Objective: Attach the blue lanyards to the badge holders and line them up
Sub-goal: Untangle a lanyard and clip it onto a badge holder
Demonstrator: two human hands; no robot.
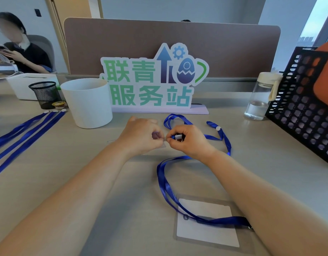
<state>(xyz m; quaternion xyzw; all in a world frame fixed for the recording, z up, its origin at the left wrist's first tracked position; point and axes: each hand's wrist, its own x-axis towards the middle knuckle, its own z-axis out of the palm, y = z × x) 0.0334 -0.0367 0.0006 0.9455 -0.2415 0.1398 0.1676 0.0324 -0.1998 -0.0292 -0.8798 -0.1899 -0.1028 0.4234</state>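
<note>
At the middle of the desk my left hand (141, 135) pinches the edge of a clear badge holder (164, 144), which is mostly hidden under the hand. My right hand (189, 139) is closed on the clip end of a blue lanyard (225, 137), touching the holder's edge. That lanyard loops behind and to the right of my hands. Near the front edge lies another badge holder (205, 222) with a white card, and a second blue lanyard (165, 182) runs across it. Several more blue lanyards (21, 133) lie side by side at the left.
A white cup (89, 102) and a black mesh pen pot (45, 94) stand at the left rear. A green-lettered sign (150, 80) stands against the brown divider. A water bottle (261, 97) and a black perforated rack (303, 108) are at the right. A person sits at far left.
</note>
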